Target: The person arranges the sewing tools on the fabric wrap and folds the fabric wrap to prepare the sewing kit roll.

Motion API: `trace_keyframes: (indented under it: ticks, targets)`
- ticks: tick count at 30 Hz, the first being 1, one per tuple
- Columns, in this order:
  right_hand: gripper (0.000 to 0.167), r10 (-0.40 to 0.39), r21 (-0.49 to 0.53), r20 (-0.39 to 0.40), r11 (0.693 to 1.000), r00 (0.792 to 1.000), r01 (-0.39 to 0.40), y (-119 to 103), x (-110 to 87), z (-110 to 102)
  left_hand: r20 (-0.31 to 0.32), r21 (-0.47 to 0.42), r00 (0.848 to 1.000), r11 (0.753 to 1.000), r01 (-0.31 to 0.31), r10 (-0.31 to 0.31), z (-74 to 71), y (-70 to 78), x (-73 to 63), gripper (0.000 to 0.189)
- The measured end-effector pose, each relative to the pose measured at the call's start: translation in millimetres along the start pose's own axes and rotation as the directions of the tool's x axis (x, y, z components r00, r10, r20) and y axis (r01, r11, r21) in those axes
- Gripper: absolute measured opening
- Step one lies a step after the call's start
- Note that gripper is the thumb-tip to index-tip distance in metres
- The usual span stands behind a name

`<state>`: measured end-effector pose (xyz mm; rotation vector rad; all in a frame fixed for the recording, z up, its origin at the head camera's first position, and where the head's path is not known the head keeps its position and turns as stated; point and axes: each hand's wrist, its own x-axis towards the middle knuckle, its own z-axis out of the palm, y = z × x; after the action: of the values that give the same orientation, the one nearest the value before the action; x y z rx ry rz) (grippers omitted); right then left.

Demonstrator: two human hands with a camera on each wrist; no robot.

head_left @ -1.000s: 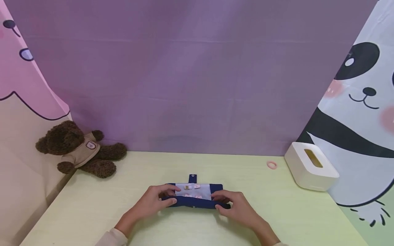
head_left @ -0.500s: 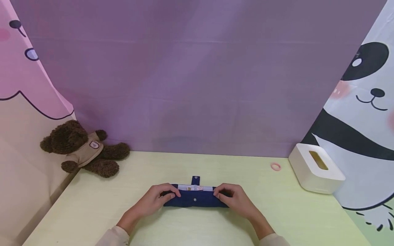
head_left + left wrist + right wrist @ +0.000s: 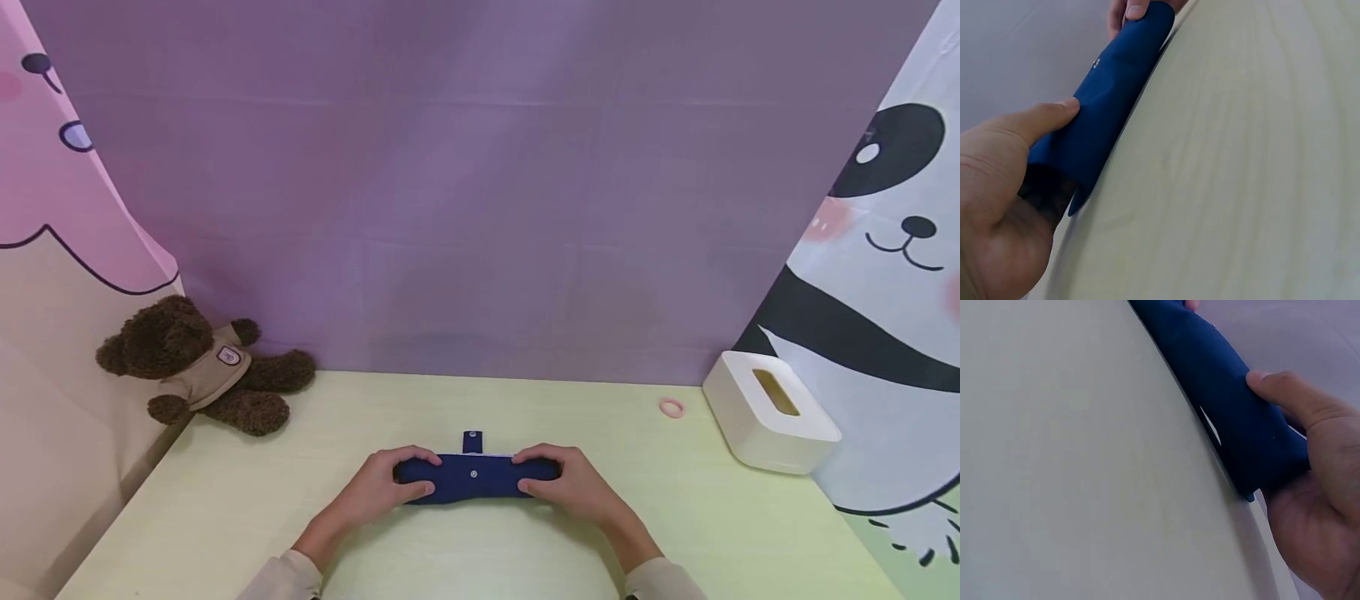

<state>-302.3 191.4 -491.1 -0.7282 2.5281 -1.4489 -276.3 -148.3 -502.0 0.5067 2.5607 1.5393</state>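
Note:
A dark blue cloth pouch point(image 3: 487, 479), rolled into a long bundle, lies across the front middle of the table with a metal snap on its upper face. Its short strap point(image 3: 472, 442), which carries another snap, points away at the back. My left hand point(image 3: 381, 490) grips the left end, thumb on the near face and fingers over the far edge. At the right end my right hand point(image 3: 572, 487) holds the bundle the same way. In the left wrist view the pouch point(image 3: 1113, 94) looks like a tube, its open end beside the palm. The pale lining is almost wholly hidden.
On the pale wooden table point(image 3: 360, 408), a pink ring point(image 3: 671, 407) lies at the back right, near a white tissue box point(image 3: 776, 412). A brown teddy bear point(image 3: 202, 367) in a beige top leans at the back left. A purple cloth point(image 3: 480, 208) hangs behind the table.
The near edge of the pouch has been rolled away from me, covering the light lining and its small printed pieces. Both hands turned with it, and its snap moved up and back.

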Motion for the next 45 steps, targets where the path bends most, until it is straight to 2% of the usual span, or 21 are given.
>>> trace_keyframes:
  ticks: [6,9,11,15,18,20,25,30,32,34,37,45]
  targets:
    - [0.026,0.024,-0.060,0.025,0.998,0.999,-0.022,3.3,11.0,-1.3,0.016,0.045,1.000,0.999,0.003,-0.004,-1.1,-2.6,-2.5,0.025]
    - [0.023,0.010,-0.094,0.037,0.996,0.999,-0.006,3.3,15.8,-1.6,0.013,0.091,1.000,0.996,-0.025,0.024,-3.4,-2.3,-4.5,0.025]
    - [0.022,-0.015,-0.116,0.042,0.993,0.999,0.020,3.5,17.8,-1.6,0.014,0.143,0.998,0.988,-0.065,0.064,-4.3,-1.7,-5.4,0.024]
    - [0.020,-0.048,-0.130,0.043,0.990,0.998,0.053,4.4,17.9,-0.3,0.023,0.279,0.985,0.944,-0.173,0.174,-2.0,3.4,-5.6,0.025]
    - [0.020,-0.065,-0.128,0.033,0.989,0.997,0.069,5.2,15.5,1.3,0.013,0.363,0.977,0.909,-0.203,0.213,3.4,8.5,-4.4,0.028]
    - [0.020,-0.076,-0.131,0.014,0.988,0.997,0.077,5.8,14.8,3.0,-0.006,0.395,0.978,0.899,-0.191,0.210,7.3,11.4,-3.5,0.032]
    - [0.022,-0.162,-0.213,-0.057,0.966,0.985,0.146,2.8,17.5,7.4,-0.048,0.402,0.985,0.906,-0.132,0.165,12.7,17.3,-2.8,0.036]
    - [0.030,-0.301,-0.348,-0.103,0.904,0.948,0.249,-11.4,18.5,8.7,-0.048,0.403,0.985,0.906,-0.130,0.163,13.3,18.0,-3.7,0.036]
    - [0.033,-0.339,-0.366,-0.124,0.889,0.933,0.274,-18.8,17.8,8.5,-0.050,0.402,0.985,0.906,-0.132,0.165,13.5,17.5,-3.8,0.035]
    - [0.033,-0.355,-0.355,-0.141,0.890,0.924,0.288,-24.5,17.2,8.6,-0.055,0.404,0.986,0.906,-0.125,0.160,13.7,17.4,-3.5,0.036]
    - [0.031,-0.348,-0.320,-0.144,0.902,0.927,0.289,-26.6,18.9,10.4,-0.061,0.415,0.986,0.903,-0.115,0.153,13.6,18.4,-3.3,0.036]
    - [0.022,-0.282,-0.300,-0.100,0.923,0.954,0.242,-16.4,27.1,17.5,-0.064,0.460,0.991,0.885,-0.075,0.117,20.3,26.4,-2.7,0.048]
